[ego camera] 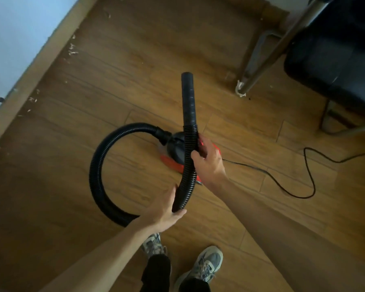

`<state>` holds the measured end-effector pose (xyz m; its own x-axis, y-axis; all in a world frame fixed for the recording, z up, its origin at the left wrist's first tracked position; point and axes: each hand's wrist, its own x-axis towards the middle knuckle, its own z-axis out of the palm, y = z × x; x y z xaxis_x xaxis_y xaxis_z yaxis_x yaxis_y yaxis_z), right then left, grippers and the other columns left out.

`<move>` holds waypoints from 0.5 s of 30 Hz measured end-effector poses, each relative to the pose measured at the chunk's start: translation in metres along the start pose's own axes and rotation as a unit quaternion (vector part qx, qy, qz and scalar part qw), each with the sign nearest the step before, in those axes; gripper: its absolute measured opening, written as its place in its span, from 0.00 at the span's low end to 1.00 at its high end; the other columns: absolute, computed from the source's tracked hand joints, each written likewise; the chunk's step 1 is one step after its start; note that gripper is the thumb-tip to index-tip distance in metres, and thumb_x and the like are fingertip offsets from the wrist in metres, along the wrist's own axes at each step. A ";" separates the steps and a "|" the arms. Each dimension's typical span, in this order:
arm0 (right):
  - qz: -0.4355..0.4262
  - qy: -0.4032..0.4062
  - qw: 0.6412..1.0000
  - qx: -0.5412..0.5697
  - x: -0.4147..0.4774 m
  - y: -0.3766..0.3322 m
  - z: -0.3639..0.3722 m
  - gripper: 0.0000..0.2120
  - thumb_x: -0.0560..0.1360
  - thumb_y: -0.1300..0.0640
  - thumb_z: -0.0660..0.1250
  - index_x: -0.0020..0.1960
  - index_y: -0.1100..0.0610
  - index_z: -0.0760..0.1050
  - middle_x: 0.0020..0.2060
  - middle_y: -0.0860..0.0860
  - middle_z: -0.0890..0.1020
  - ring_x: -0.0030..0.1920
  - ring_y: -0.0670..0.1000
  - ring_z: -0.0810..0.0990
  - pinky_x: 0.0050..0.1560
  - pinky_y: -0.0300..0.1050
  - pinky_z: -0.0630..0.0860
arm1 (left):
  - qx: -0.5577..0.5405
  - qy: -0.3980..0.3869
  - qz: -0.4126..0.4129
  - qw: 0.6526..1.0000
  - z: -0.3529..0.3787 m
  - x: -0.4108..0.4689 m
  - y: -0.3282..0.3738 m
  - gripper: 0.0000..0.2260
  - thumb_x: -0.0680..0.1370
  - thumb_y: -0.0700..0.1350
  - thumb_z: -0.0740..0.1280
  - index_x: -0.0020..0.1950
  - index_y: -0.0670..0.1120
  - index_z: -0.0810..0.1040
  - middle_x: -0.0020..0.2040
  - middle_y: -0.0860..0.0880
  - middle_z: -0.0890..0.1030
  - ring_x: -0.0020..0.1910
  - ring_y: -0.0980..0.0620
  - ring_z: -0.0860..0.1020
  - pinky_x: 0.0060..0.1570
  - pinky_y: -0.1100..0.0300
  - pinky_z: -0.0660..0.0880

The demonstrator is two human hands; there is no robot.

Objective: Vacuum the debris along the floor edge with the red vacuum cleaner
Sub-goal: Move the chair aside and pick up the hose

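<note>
- Right hand point(209, 163), arm stretched forward, curls its fingers round the black hose point(95, 171).
- Left hand point(163, 209), lower, cradles the hose with nearly straight fingers.

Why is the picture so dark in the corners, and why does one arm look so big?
Head view: light hits the wall at upper left, the wooden floor dims toward the lower corners; the wide-angle lens swells the right forearm close to it; debris looks blurry.
</note>
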<state>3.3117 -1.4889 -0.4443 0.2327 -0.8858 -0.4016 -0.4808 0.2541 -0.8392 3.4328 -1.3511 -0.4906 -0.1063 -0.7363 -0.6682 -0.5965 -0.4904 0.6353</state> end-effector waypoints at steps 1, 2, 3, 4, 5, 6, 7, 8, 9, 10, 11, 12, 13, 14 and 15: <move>-0.017 -0.018 1.000 -0.002 0.000 -0.012 0.010 0.23 0.73 0.57 0.61 0.67 0.47 0.73 0.45 0.37 0.82 0.46 0.39 0.81 0.45 0.34 0.77 | -0.011 0.017 0.010 1.000 -0.008 -0.006 -0.003 0.23 0.77 0.54 0.70 0.67 0.50 0.65 0.55 0.51 0.76 0.49 0.53 0.79 0.48 0.56 0.80; -0.029 -0.040 0.999 -0.005 0.001 -0.022 0.021 0.25 0.73 0.58 0.61 0.69 0.47 0.73 0.45 0.37 0.82 0.47 0.39 0.81 0.45 0.33 0.77 | -0.011 0.036 0.014 0.999 -0.015 -0.011 -0.006 0.22 0.77 0.54 0.70 0.66 0.49 0.66 0.54 0.50 0.76 0.49 0.54 0.78 0.48 0.56 0.80; -0.036 -0.064 0.997 -0.012 0.003 -0.033 0.031 0.27 0.74 0.59 0.62 0.71 0.46 0.71 0.47 0.38 0.82 0.48 0.39 0.81 0.46 0.33 0.77 | -0.009 0.051 0.009 0.999 -0.023 -0.017 -0.009 0.22 0.78 0.54 0.70 0.67 0.49 0.67 0.54 0.50 0.76 0.49 0.53 0.77 0.48 0.57 0.79; -0.045 -0.088 0.995 -0.020 0.004 -0.044 0.041 0.28 0.74 0.60 0.62 0.73 0.45 0.69 0.49 0.39 0.83 0.49 0.40 0.81 0.48 0.34 0.78 | -0.019 0.066 0.002 0.998 -0.031 -0.022 -0.012 0.23 0.78 0.55 0.70 0.67 0.49 0.67 0.54 0.50 0.75 0.50 0.53 0.77 0.49 0.59 0.78; -0.054 -0.112 0.992 -0.029 0.004 -0.054 0.052 0.28 0.75 0.60 0.63 0.73 0.44 0.68 0.50 0.40 0.82 0.50 0.41 0.81 0.50 0.38 0.78 | -0.046 0.077 -0.006 0.996 -0.038 -0.027 -0.015 0.23 0.78 0.55 0.70 0.68 0.50 0.68 0.53 0.51 0.76 0.50 0.54 0.77 0.48 0.61 0.77; -0.065 -0.134 0.988 -0.041 0.004 -0.063 0.063 0.28 0.76 0.60 0.64 0.74 0.45 0.68 0.51 0.40 0.82 0.50 0.41 0.81 0.52 0.40 0.78 | -0.081 0.085 -0.013 0.993 -0.044 -0.033 -0.019 0.22 0.77 0.56 0.70 0.67 0.51 0.69 0.51 0.52 0.77 0.48 0.55 0.77 0.47 0.64 0.76; -0.076 -0.155 0.984 -0.055 0.005 -0.072 0.073 0.28 0.76 0.60 0.65 0.74 0.46 0.68 0.50 0.39 0.81 0.49 0.41 0.81 0.51 0.41 0.78 | -0.113 0.088 -0.019 0.990 -0.051 -0.039 -0.022 0.21 0.77 0.56 0.70 0.66 0.51 0.70 0.49 0.54 0.77 0.46 0.57 0.78 0.46 0.66 0.75; -0.084 -0.175 0.978 -0.070 0.005 -0.081 0.084 0.28 0.76 0.60 0.66 0.75 0.47 0.67 0.50 0.38 0.80 0.48 0.40 0.80 0.51 0.41 0.77 | -0.139 0.086 -0.027 0.986 -0.058 -0.044 -0.026 0.19 0.77 0.56 0.70 0.64 0.51 0.71 0.47 0.55 0.78 0.44 0.58 0.78 0.45 0.66 0.75; -0.088 -0.200 0.972 -0.082 0.006 -0.089 0.094 0.28 0.77 0.61 0.67 0.75 0.48 0.67 0.51 0.39 0.79 0.49 0.41 0.80 0.51 0.41 0.77 | -0.166 0.080 -0.036 0.982 -0.064 -0.050 -0.031 0.18 0.77 0.56 0.70 0.63 0.51 0.72 0.46 0.55 0.78 0.44 0.58 0.78 0.46 0.64 0.77; -0.086 -0.230 0.965 -0.090 0.008 -0.097 0.104 0.29 0.77 0.61 0.67 0.76 0.49 0.66 0.53 0.42 0.80 0.51 0.43 0.80 0.54 0.43 0.77 | -0.196 0.075 -0.043 0.977 -0.070 -0.055 -0.037 0.17 0.77 0.55 0.71 0.61 0.51 0.72 0.46 0.54 0.79 0.45 0.57 0.80 0.49 0.59 0.79; -0.077 -0.265 0.957 -0.095 0.010 -0.105 0.115 0.30 0.77 0.62 0.67 0.76 0.49 0.65 0.55 0.45 0.80 0.54 0.46 0.80 0.57 0.45 0.77 | -0.222 0.073 -0.050 0.971 -0.076 -0.061 -0.043 0.18 0.76 0.55 0.72 0.62 0.51 0.72 0.48 0.52 0.80 0.47 0.55 0.81 0.53 0.55 0.79; -0.066 -0.299 0.947 -0.099 0.011 -0.112 0.125 0.31 0.77 0.63 0.67 0.77 0.49 0.64 0.57 0.49 0.79 0.56 0.49 0.79 0.60 0.47 0.77 | -0.245 0.076 -0.054 0.965 -0.082 -0.066 -0.049 0.21 0.76 0.54 0.73 0.64 0.51 0.70 0.51 0.51 0.81 0.50 0.54 0.81 0.57 0.51 0.79; -0.056 -0.332 0.936 -0.101 0.012 -0.118 0.136 0.32 0.77 0.63 0.67 0.77 0.48 0.63 0.59 0.52 0.79 0.57 0.51 0.79 0.61 0.48 0.76 | -0.268 0.082 -0.053 0.958 -0.088 -0.071 -0.054 0.25 0.75 0.52 0.73 0.68 0.52 0.67 0.53 0.50 0.81 0.53 0.52 0.81 0.60 0.50 0.77; -0.049 -0.361 0.926 -0.104 0.014 -0.123 0.147 0.33 0.77 0.64 0.67 0.78 0.47 0.62 0.60 0.54 0.78 0.57 0.52 0.79 0.60 0.49 0.77 | -0.298 0.091 -0.050 0.949 -0.093 -0.076 -0.058 0.30 0.75 0.49 0.74 0.72 0.56 0.61 0.55 0.50 0.81 0.55 0.52 0.81 0.62 0.50 0.76; -0.044 -0.384 0.916 -0.107 0.015 -0.128 0.157 0.34 0.77 0.65 0.67 0.78 0.46 0.61 0.60 0.54 0.77 0.56 0.52 0.79 0.59 0.49 0.78 | -0.332 0.102 -0.047 0.937 -0.096 -0.081 -0.062 0.36 0.75 0.46 0.74 0.73 0.59 0.55 0.55 0.48 0.82 0.55 0.51 0.82 0.62 0.50 0.76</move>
<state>3.5095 -1.4739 -0.4005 0.7656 -0.3435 -0.5439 -0.5670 0.0391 -0.8228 3.5552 -1.3059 -0.4385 0.1159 -0.7156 -0.6888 0.0373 -0.6898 0.7230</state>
